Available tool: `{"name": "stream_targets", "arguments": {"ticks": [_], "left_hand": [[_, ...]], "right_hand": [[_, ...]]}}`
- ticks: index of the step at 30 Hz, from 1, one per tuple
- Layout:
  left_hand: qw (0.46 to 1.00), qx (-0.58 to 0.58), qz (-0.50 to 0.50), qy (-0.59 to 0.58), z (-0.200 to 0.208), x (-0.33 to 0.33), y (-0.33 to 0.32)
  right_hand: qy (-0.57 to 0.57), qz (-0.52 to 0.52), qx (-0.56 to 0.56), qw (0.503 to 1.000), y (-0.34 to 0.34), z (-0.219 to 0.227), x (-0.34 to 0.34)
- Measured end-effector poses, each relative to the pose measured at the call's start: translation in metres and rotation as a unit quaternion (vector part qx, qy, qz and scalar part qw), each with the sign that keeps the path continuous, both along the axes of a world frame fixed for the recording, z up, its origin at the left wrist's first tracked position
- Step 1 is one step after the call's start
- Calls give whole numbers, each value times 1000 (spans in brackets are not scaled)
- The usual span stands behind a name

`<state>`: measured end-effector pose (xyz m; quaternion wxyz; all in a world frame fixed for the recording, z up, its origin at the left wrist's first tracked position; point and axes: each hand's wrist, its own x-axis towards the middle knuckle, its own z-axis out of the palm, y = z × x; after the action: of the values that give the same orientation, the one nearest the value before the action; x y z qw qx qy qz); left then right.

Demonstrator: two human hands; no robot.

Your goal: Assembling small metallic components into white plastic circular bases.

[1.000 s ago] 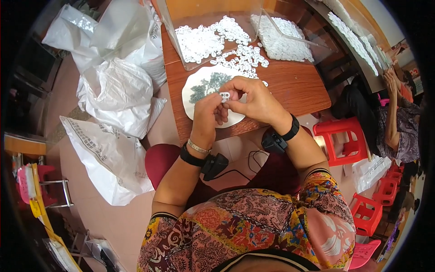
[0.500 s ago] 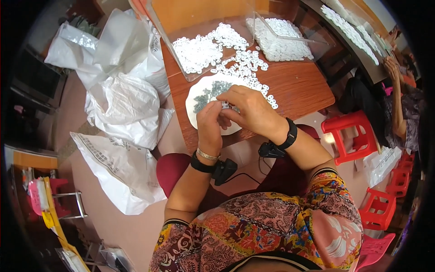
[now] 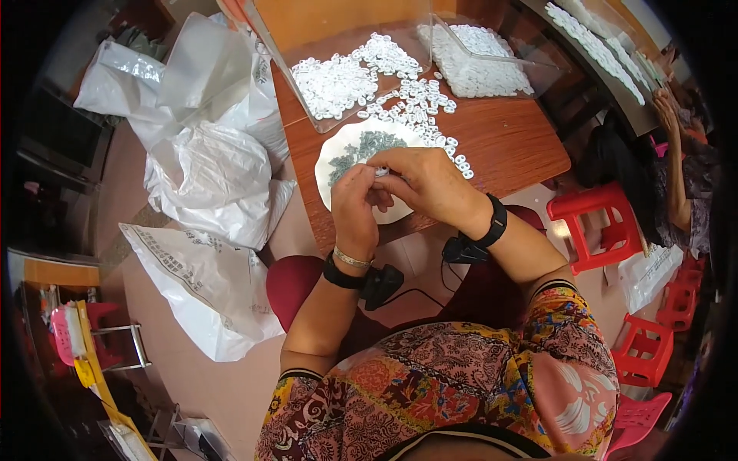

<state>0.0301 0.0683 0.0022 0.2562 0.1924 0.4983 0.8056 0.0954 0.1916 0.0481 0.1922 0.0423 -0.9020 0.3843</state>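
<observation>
Over the near edge of a white scalloped plate (image 3: 326, 147), my left hand (image 3: 355, 206) and my right hand (image 3: 437, 183) meet at the fingertips. Pinched between them is a small white plastic piece (image 3: 381, 171), mostly covered by the fingers. Both hands are closed on it. On the plate lies a heap of small grey-green, glassy-looking parts (image 3: 355, 152), too small to make out singly. Just beyond the plate, white oval pieces with two holes (image 3: 421, 100) are strewn across the wooden table (image 3: 503, 146).
A clear tray (image 3: 314, 123) holds a white heap (image 3: 330, 86); another clear box (image 3: 484, 65) stands farther right. White sacks (image 3: 207, 180) crowd the floor at left. A red stool (image 3: 596, 223) stands at right, near another person's arm (image 3: 676, 165).
The fingertips have drawn closer around the white piece, which shows less now. My right hand has tilted slightly, and the view has shifted a little.
</observation>
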Motion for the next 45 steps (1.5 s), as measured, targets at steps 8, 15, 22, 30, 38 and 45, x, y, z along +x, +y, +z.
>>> {"name": "stream_targets", "arguments": {"ticks": [8, 15, 22, 30, 38, 45], "left_hand": [[1000, 18, -8, -24, -9, -1, 0], [1000, 4, 20, -14, 0, 2, 0], [1000, 3, 27, 12, -6, -2, 1], [998, -40, 40, 36, -12, -4, 2], [996, -63, 38, 57, -6, 3, -6], [998, -44, 25, 48, -10, 1, -5]], "right_hand": [[58, -4, 59, 997, 0, -4, -4], [117, -10, 70, 991, 0, -11, -5], [72, -27, 61, 995, 3, -4, -5], [100, -13, 114, 988, 1, -12, -3], [111, -9, 144, 983, -3, -21, -1], [116, -17, 162, 980, -4, -17, 2]]}}
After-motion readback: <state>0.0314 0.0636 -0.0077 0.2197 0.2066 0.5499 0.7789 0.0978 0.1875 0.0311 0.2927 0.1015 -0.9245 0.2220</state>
